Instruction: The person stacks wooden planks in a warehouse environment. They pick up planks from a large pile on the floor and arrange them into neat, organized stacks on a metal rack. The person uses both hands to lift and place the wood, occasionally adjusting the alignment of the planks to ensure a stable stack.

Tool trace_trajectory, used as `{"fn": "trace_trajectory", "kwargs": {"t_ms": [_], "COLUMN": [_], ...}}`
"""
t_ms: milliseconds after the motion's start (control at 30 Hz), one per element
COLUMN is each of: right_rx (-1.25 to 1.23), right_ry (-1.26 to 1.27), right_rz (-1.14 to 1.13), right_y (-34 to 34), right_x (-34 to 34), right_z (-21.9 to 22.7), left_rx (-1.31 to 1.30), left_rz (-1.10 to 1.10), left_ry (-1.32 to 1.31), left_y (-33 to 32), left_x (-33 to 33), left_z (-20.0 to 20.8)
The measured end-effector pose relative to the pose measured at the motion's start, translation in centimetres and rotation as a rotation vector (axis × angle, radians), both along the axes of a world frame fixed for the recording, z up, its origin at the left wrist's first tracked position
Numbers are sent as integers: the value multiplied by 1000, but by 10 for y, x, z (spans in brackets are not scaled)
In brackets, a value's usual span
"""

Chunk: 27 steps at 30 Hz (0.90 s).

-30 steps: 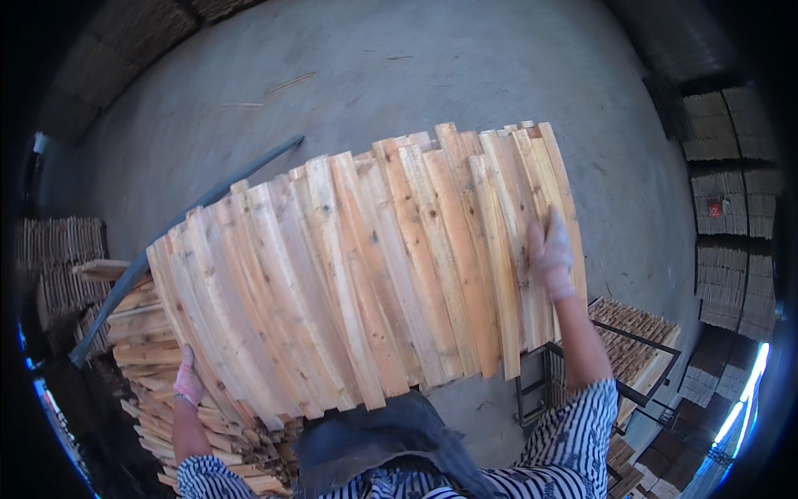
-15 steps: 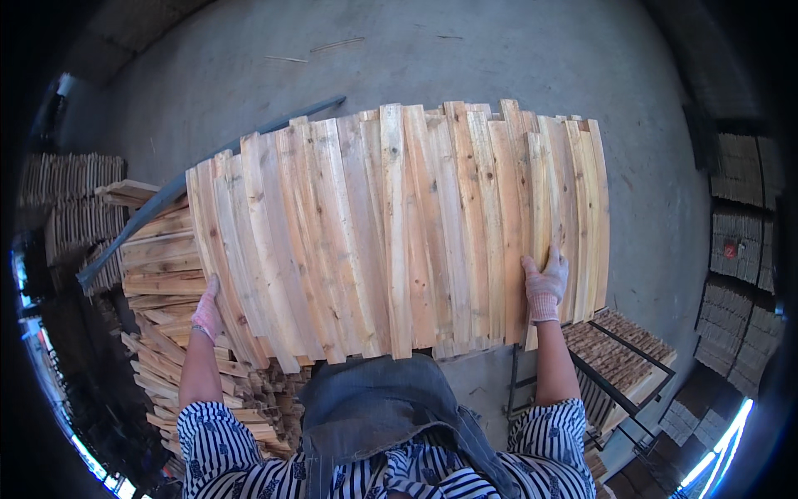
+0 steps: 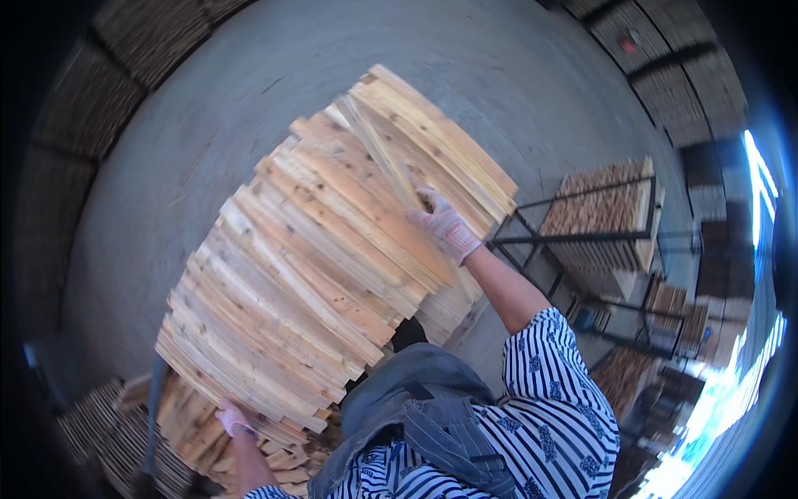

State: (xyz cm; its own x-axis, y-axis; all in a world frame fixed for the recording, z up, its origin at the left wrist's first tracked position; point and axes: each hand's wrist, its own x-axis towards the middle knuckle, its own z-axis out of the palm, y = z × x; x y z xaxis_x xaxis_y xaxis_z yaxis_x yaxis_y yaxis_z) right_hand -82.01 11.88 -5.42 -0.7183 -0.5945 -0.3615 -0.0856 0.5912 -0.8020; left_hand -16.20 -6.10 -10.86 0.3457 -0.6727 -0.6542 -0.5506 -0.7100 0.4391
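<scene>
A wide layer of pale, knotty wooden slats (image 3: 274, 266) lies side by side in front of me, slanting across the view. My right hand (image 3: 449, 229), in a light glove, is closed around the near end of one narrow slat (image 3: 374, 145). That slat lies at an angle across the others, with a darker gap beside it. At the near left edge of the layer, my left hand (image 3: 236, 418), gloved too, rests against the outer slats with its fingers stretched out. Part of that hand's underside is hidden.
Below the left edge is a pile of loose wood pieces (image 3: 187, 416) beside a blue-grey bar (image 3: 155, 407). On the right stands a dark metal frame (image 3: 573, 237) next to a stack of slats (image 3: 598, 204). More stacked wood (image 3: 79, 100) lines the grey floor (image 3: 249, 75).
My view has turned to the right, so the layer now slants. My right hand has moved inward from the layer's right part and taken hold of a slat, now skewed. The left hand stays at the left edge.
</scene>
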Motion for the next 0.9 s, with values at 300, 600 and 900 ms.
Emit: {"fn": "trace_trajectory", "kwargs": {"t_ms": [300, 600, 900], "right_rx": [-314, -334, -411], "right_ry": [-348, -701, -921], "right_rz": [-520, -1049, -1066], "right_y": [66, 202, 151], "right_x": [71, 37, 19], "right_z": [56, -42, -144], "left_rx": [-100, 51, 148], "left_rz": [-811, -321, 59], "left_ry": [-391, 323, 884], "left_y": [44, 2, 36], "left_x": [-373, -334, -326], "left_z": [60, 14, 96]}}
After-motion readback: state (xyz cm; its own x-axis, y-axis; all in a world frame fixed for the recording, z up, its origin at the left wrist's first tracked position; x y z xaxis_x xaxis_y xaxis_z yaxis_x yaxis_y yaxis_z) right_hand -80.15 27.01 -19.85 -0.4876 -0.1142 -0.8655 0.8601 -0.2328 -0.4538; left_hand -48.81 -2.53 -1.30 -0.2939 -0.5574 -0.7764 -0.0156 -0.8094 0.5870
